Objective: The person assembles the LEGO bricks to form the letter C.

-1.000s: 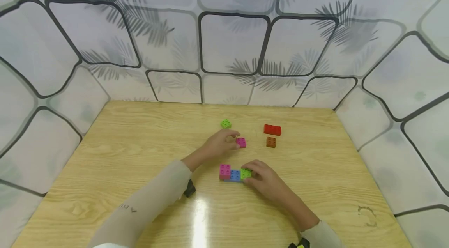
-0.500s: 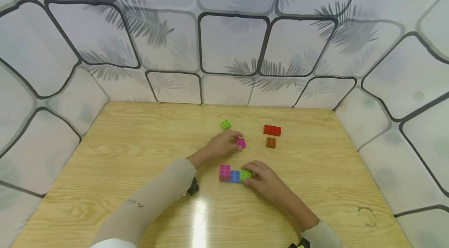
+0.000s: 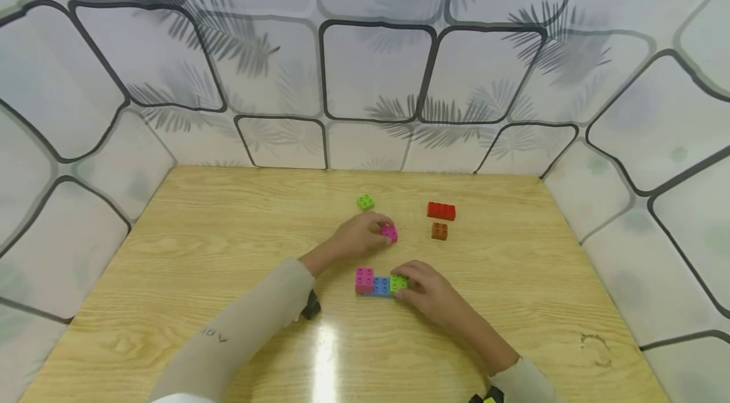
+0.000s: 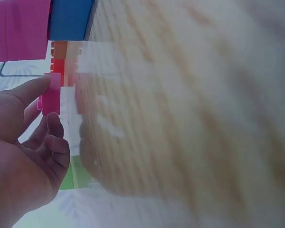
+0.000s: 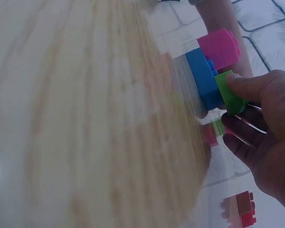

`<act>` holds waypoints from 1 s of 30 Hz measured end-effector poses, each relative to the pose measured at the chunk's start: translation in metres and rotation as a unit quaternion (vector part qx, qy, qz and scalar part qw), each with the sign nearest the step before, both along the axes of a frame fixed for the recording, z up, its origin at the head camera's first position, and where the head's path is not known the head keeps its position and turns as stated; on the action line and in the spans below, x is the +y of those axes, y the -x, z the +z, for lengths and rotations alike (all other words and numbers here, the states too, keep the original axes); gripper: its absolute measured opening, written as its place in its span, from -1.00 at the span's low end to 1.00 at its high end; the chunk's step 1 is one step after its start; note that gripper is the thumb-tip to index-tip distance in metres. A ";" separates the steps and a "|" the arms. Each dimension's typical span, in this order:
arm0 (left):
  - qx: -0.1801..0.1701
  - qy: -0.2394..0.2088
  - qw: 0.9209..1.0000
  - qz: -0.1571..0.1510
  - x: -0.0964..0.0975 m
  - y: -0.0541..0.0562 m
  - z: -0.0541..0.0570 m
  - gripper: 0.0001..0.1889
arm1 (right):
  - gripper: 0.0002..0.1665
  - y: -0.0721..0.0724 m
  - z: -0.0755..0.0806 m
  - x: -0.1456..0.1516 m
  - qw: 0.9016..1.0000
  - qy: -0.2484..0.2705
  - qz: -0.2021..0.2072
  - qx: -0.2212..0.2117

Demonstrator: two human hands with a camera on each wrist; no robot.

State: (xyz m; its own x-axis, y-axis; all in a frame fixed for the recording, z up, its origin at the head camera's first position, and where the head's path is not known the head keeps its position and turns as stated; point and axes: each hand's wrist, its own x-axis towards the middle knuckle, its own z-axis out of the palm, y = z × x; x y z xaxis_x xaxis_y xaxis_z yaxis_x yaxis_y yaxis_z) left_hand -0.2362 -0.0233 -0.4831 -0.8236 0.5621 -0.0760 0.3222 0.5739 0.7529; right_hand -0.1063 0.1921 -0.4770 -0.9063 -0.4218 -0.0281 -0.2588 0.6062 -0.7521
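Observation:
My left hand (image 3: 356,236) pinches a small magenta building brick (image 3: 390,234) between thumb and fingers. In the left wrist view, that magenta brick (image 4: 52,95) stands close over the tabletop with its studs facing the palm side. Nearer to me lies a joined row: a long blue brick (image 3: 381,287) with pink bricks (image 3: 364,280) stacked on its left end and a lime green brick (image 3: 398,283) on its right end. My right hand (image 3: 431,295) grips the green brick; the right wrist view shows the thumb on one side of this green brick (image 5: 231,94) and fingers on the other.
Behind my left hand sits another lime green brick (image 3: 365,202). To the right are a red brick (image 3: 441,211) and a brown brick (image 3: 439,231). The wooden table (image 3: 256,200) ends at patterned cloth walls (image 3: 376,73) at the back and sides.
My left hand has moved slightly right and its fingers have closed on the magenta brick, which has turned a little. The right hand and the joined row have stayed put.

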 end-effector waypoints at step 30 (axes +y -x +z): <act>-0.037 -0.079 0.996 0.015 -0.052 -0.058 0.035 -0.56 | -0.55 0.003 -0.001 0.003 1.000 -0.008 0.013 0.000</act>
